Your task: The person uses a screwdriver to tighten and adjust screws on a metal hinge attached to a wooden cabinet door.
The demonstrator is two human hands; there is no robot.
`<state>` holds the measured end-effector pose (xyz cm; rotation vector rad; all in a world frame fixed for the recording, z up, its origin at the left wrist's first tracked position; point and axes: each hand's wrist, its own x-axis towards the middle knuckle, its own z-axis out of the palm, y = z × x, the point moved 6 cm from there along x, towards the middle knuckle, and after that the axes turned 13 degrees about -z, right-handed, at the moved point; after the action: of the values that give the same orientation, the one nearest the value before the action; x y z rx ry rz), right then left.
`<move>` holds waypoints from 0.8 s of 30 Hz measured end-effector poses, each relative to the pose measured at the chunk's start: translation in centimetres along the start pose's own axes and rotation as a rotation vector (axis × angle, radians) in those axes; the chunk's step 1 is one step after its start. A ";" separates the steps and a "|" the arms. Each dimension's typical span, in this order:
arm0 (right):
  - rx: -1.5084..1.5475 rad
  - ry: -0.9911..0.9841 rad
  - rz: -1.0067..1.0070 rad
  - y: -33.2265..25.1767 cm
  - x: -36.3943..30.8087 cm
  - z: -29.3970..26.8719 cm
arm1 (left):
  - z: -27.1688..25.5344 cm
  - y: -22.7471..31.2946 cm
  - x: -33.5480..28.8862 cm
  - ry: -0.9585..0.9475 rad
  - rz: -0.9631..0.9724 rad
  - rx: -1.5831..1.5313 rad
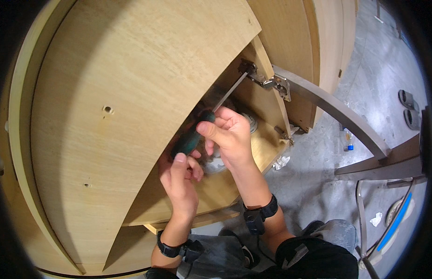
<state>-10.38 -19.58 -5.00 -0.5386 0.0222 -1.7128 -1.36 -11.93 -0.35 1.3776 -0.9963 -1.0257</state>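
Note:
A screwdriver (188,141) with a dark green handle and a long metal shaft slants up into an open wooden cabinet (260,151). Its tip meets the upper metal hinge (248,68) on the cabinet's inner side wall, though the exact contact is too small to make out. My right hand (231,135) wraps the front of the handle near the shaft, thumb on top. Around the handle's rear end, the fingers of my left hand (179,179) are curled. The hinge's loose plate (283,88) juts out past the wall edge. Lower down sits a second hinge (284,134).
A curved metal bar (334,104) arches close by on the right. Crumpled paper (281,162), a bottle with a blue cap (350,144) and dark slippers (409,109) lie on the grey floor. The large wooden panel (127,93) fills the left side.

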 end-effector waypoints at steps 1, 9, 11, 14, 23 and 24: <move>-0.052 0.057 -0.009 0.1 0.1 -0.2 | 0.3 0.2 -0.1 0.063 0.030 0.036; 0.268 -0.072 0.009 -0.5 -0.1 0.8 | -0.8 -0.6 0.3 -0.015 -0.077 0.096; 0.348 -0.133 0.018 -0.7 -0.1 0.8 | -1.2 -1.1 0.5 0.044 -0.151 0.079; 0.201 -0.153 -0.008 -0.8 0.1 0.4 | -0.9 -1.3 0.6 0.022 -0.194 0.033; -0.290 0.083 0.014 0.3 -0.1 -0.9 | -0.8 -1.2 0.5 0.034 -0.056 -0.029; -0.127 0.075 -0.008 0.1 0.0 -0.2 | -1.0 -1.3 0.7 0.030 -0.058 -0.028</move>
<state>-10.36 -19.69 -5.23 -0.5689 0.1839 -1.7464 -0.15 -12.25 -1.69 1.4020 -0.9213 -1.0549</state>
